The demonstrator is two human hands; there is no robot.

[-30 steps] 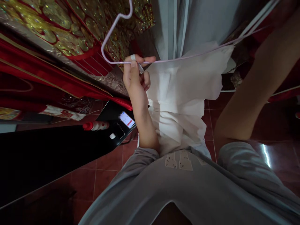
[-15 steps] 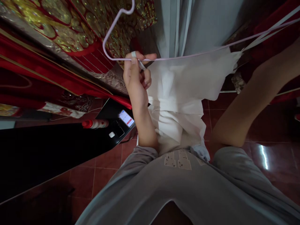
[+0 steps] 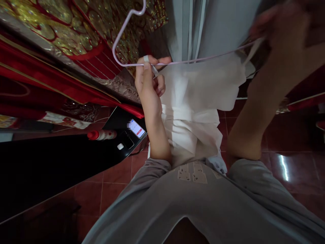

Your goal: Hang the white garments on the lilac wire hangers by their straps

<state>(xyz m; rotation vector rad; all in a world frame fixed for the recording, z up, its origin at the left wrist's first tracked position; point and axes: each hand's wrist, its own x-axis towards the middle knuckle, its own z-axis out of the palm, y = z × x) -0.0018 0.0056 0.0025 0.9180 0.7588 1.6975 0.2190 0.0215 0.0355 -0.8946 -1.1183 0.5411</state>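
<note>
My left hand point(image 3: 151, 76) is closed on a pale pink clothes hanger point(image 3: 115, 45), thumb and fingers pinching its lower bar. A white strap is looped over a finger of this hand. From the bar hangs a white ruffled garment point(image 3: 200, 88), falling in folds toward my body. At the upper right, my right hand point(image 3: 281, 23) is smeared by motion and dark, close to the hanger's other end. Another white strap point(image 3: 252, 51) runs from the garment's right corner up to its fingers. Whether those fingers grip the strap or the hanger is hidden by the blur.
Red and gold sequined clothes point(image 3: 76, 27) hang at the left, and grey-white fabric point(image 3: 225, 23) hangs behind. On a black table point(image 3: 63, 162) are a phone with a lit screen point(image 3: 137, 128), a dark phone point(image 3: 127, 140), a small white case point(image 3: 120, 146) and a red-capped bottle point(image 3: 101, 135).
My right hand has come into view from the upper right, moving in to the hanger's far end. The straps there no longer stretch out to the right. My left hand has barely moved.
</note>
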